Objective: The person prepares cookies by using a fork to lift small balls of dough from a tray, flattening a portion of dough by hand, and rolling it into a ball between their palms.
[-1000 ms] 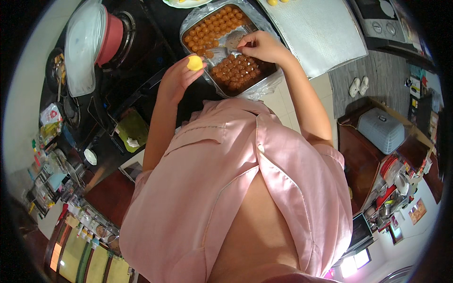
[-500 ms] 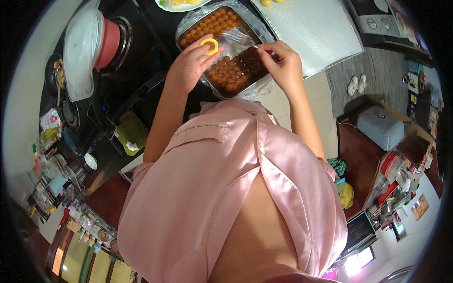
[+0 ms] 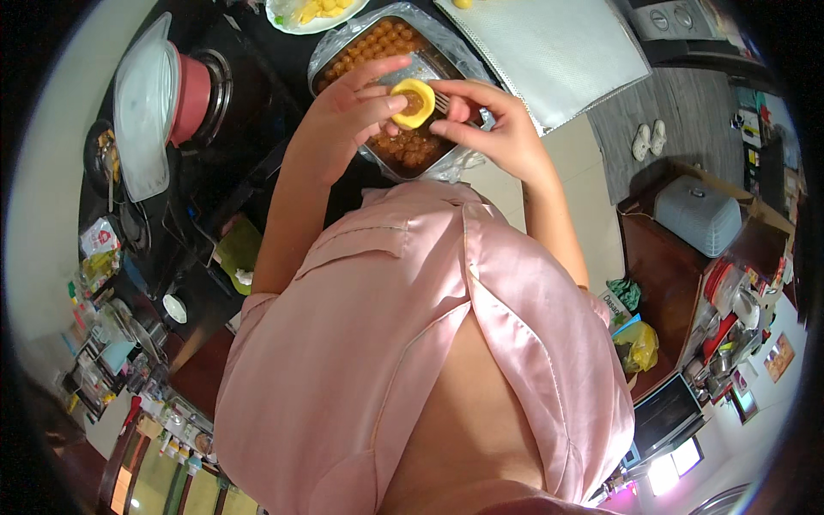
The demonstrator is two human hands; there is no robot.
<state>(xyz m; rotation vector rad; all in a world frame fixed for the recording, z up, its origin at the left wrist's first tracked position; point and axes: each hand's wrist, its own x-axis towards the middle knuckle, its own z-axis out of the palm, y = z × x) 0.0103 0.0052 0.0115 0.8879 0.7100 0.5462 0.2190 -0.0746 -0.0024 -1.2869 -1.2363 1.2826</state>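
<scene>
Between the thumb and fingers of my left hand [image 3: 339,124] is a cup-shaped piece of yellow dough [image 3: 416,84] with a brown filling ball [image 3: 415,106] inside it. My left thumb presses on the filling. My right hand [image 3: 511,133] is closed on a fork [image 3: 441,102], whose tines point at the right side of the dough; whether they touch it I cannot tell. Both hands are above a metal tray [image 3: 444,62] lined with clear plastic. Rows of shiny brown balls [image 3: 378,43] fill its far part, and more lie at the near end, partly hidden by my hands.
A white plate with yellow pieces [image 3: 296,26] stands beyond the tray. To the right lies a white textured mat [image 3: 558,51] with a yellow ball [image 3: 462,3] at its far edge. On the left, a pink pot [image 3: 190,99] with a translucent lid [image 3: 142,112] is by the stove burner.
My left hand has brought the yellow dough rightward and its thumb now presses the filling. My right hand has turned, bringing the fork up beside the dough. The view has shifted slightly.
</scene>
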